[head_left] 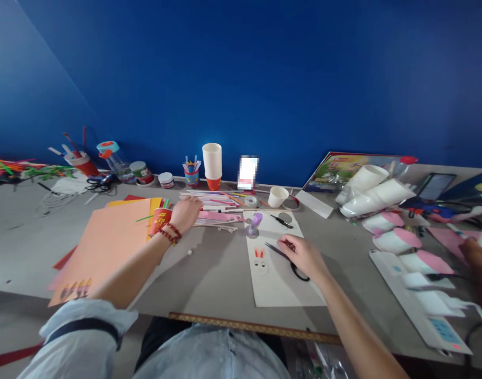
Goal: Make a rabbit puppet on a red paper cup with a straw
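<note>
Worktop stretches gray in front of you, carrying everything. To the left of the white sheet, and well apart from it, lies your stack of colored paper, peach uppermost. A white power strip sits well to the sheet's right. Thin sticks are spread beyond and to the left of the sheet. Your left hand is left of the sheet, at the sticks' left end, fingers bent down; I cannot tell whether that grip holds anything. Your right hand is over the sheet's right part, fingers drawn narrow at the black scissors; I cannot tell whether that grip has closed on them. A red cup with green straws stands left of the sheet, by your left wrist. The scissors cross the sheet's middle, blades toward its left edge. Near its left edge is a rabbit face.
</note>
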The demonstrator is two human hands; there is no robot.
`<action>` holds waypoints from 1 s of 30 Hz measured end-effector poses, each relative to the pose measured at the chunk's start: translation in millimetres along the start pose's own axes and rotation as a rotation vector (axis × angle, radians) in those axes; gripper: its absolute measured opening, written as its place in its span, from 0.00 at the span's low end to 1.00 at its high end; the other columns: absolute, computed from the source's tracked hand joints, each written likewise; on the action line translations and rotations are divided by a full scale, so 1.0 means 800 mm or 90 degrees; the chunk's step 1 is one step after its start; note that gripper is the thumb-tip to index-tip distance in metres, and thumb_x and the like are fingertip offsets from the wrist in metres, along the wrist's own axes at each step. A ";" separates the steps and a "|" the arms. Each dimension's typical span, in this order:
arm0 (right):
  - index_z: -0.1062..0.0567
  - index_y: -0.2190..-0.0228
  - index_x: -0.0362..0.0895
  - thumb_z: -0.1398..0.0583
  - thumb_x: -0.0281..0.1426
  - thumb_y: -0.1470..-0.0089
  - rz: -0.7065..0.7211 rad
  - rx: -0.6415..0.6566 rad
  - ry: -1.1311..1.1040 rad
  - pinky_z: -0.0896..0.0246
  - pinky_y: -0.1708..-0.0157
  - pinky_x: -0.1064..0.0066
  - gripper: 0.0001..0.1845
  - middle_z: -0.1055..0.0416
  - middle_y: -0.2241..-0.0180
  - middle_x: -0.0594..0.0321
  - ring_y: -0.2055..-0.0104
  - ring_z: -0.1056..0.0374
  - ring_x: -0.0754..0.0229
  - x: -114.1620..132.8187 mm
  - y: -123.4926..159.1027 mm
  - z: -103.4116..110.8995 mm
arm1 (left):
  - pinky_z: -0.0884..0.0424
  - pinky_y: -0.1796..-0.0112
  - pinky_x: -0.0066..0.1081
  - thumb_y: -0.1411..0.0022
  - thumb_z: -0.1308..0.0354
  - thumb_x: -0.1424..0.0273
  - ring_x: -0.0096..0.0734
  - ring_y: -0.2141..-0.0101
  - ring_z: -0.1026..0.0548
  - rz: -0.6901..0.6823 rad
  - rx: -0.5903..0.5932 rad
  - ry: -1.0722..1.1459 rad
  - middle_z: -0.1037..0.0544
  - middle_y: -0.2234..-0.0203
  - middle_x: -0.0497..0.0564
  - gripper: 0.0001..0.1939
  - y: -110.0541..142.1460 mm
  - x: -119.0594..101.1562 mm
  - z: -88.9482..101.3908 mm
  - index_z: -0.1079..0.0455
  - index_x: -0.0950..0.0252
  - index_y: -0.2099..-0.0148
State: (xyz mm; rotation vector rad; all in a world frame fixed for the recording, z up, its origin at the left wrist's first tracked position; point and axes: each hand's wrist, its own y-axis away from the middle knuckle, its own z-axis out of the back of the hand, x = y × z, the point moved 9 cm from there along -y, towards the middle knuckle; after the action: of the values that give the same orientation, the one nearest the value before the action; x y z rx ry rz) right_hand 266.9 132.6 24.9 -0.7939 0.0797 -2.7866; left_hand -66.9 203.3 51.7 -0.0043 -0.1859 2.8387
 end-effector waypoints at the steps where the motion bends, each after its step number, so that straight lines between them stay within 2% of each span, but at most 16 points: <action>1: 0.25 0.71 0.47 0.44 0.41 0.40 0.006 -0.006 -0.003 0.41 0.72 0.71 0.14 0.23 0.72 0.62 0.71 0.29 0.57 0.006 0.000 0.001 | 0.32 0.57 0.39 0.33 0.52 0.75 0.47 0.53 0.28 0.004 0.010 -0.007 0.22 0.59 0.61 0.13 -0.010 0.002 -0.010 0.25 0.68 0.60; 5: 0.24 0.70 0.47 0.44 0.41 0.40 0.010 -0.022 -0.010 0.43 0.74 0.72 0.14 0.24 0.73 0.62 0.74 0.31 0.59 0.016 0.005 0.009 | 0.32 0.57 0.41 0.36 0.53 0.79 0.49 0.53 0.28 0.015 0.038 -0.018 0.22 0.59 0.65 0.14 -0.030 -0.006 -0.043 0.25 0.72 0.60; 8: 0.25 0.70 0.47 0.45 0.40 0.40 0.005 -0.036 -0.006 0.44 0.76 0.72 0.14 0.25 0.74 0.63 0.75 0.32 0.60 0.012 0.013 0.016 | 0.33 0.56 0.41 0.37 0.51 0.79 0.48 0.53 0.27 0.016 0.040 -0.011 0.22 0.59 0.65 0.12 -0.035 -0.007 -0.048 0.26 0.71 0.61; 12: 0.25 0.68 0.46 0.45 0.39 0.39 0.001 -0.074 -0.057 0.40 0.71 0.72 0.13 0.24 0.72 0.62 0.72 0.30 0.59 0.006 0.032 0.026 | 0.31 0.57 0.39 0.36 0.49 0.74 0.48 0.54 0.26 0.024 0.005 0.011 0.22 0.61 0.62 0.09 -0.027 0.007 -0.026 0.28 0.69 0.60; 15: 0.25 0.67 0.46 0.45 0.39 0.38 0.034 -0.047 -0.153 0.38 0.70 0.72 0.13 0.25 0.73 0.62 0.72 0.30 0.60 0.024 0.047 0.024 | 0.30 0.60 0.37 0.31 0.55 0.70 0.44 0.59 0.24 0.051 -0.052 0.034 0.22 0.62 0.59 0.12 0.004 0.006 0.003 0.32 0.68 0.52; 16: 0.25 0.66 0.46 0.44 0.39 0.38 0.051 -0.022 -0.195 0.37 0.71 0.72 0.13 0.26 0.73 0.63 0.72 0.31 0.60 0.036 0.051 0.020 | 0.29 0.61 0.36 0.29 0.58 0.69 0.41 0.60 0.23 0.053 -0.087 0.053 0.22 0.60 0.58 0.14 0.019 -0.003 0.015 0.35 0.67 0.50; 17: 0.25 0.64 0.46 0.44 0.39 0.38 0.069 0.007 -0.244 0.37 0.72 0.72 0.12 0.26 0.73 0.63 0.73 0.31 0.61 0.051 0.055 0.015 | 0.29 0.60 0.35 0.28 0.58 0.68 0.39 0.60 0.23 0.011 -0.162 0.124 0.22 0.59 0.58 0.13 0.038 -0.021 0.034 0.36 0.66 0.49; 18: 0.25 0.60 0.46 0.42 0.40 0.39 0.083 0.027 -0.298 0.36 0.72 0.72 0.12 0.26 0.73 0.63 0.73 0.31 0.61 0.065 0.058 0.010 | 0.29 0.59 0.34 0.28 0.56 0.67 0.38 0.60 0.23 -0.063 -0.219 0.194 0.22 0.59 0.57 0.12 0.057 -0.048 0.049 0.36 0.65 0.50; 19: 0.26 0.56 0.46 0.41 0.40 0.40 0.094 0.046 -0.349 0.35 0.71 0.72 0.14 0.26 0.72 0.63 0.73 0.31 0.61 0.080 0.060 0.004 | 0.29 0.58 0.34 0.28 0.54 0.67 0.36 0.60 0.23 -0.148 -0.241 0.250 0.22 0.59 0.56 0.10 0.076 -0.079 0.059 0.36 0.64 0.50; 21: 0.29 0.51 0.46 0.37 0.40 0.43 0.111 0.077 -0.448 0.34 0.72 0.72 0.20 0.26 0.70 0.63 0.72 0.31 0.61 0.108 0.062 -0.010 | 0.28 0.58 0.32 0.29 0.52 0.70 0.34 0.59 0.23 -0.295 -0.244 0.330 0.22 0.60 0.55 0.08 0.109 -0.141 0.072 0.36 0.63 0.50; 23: 0.28 0.54 0.46 0.37 0.40 0.43 0.099 0.059 -0.520 0.35 0.74 0.73 0.17 0.27 0.69 0.62 0.72 0.30 0.62 0.122 0.061 -0.020 | 0.28 0.60 0.31 0.29 0.52 0.71 0.33 0.61 0.24 -0.376 -0.201 0.400 0.22 0.62 0.54 0.07 0.125 -0.189 0.074 0.36 0.63 0.51; 25: 0.27 0.61 0.45 0.38 0.39 0.41 0.063 -0.005 -0.550 0.38 0.78 0.74 0.11 0.27 0.71 0.63 0.74 0.31 0.63 0.120 0.060 -0.022 | 0.28 0.63 0.29 0.28 0.53 0.71 0.31 0.64 0.24 -0.368 -0.140 0.481 0.22 0.63 0.54 0.07 0.124 -0.213 0.070 0.36 0.64 0.52; 27: 0.27 0.66 0.45 0.39 0.38 0.41 0.032 -0.069 -0.552 0.43 0.81 0.75 0.09 0.29 0.75 0.64 0.77 0.35 0.65 0.112 0.062 -0.017 | 0.29 0.65 0.28 0.28 0.53 0.68 0.31 0.66 0.25 -0.313 -0.084 0.508 0.23 0.64 0.54 0.08 0.116 -0.219 0.060 0.35 0.64 0.53; 30: 0.28 0.70 0.45 0.39 0.37 0.41 0.014 -0.081 -0.562 0.46 0.83 0.75 0.10 0.31 0.79 0.67 0.81 0.39 0.67 0.103 0.064 -0.012 | 0.32 0.66 0.28 0.27 0.55 0.66 0.31 0.67 0.25 -0.278 -0.019 0.484 0.24 0.65 0.53 0.11 0.109 -0.223 0.041 0.34 0.63 0.56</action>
State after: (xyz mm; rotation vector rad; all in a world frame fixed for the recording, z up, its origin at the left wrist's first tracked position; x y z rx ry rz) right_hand 205.6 62.2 52.8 -1.9345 0.1000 -2.1740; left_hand 77.2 64.1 70.4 -0.9070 -0.0475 2.2130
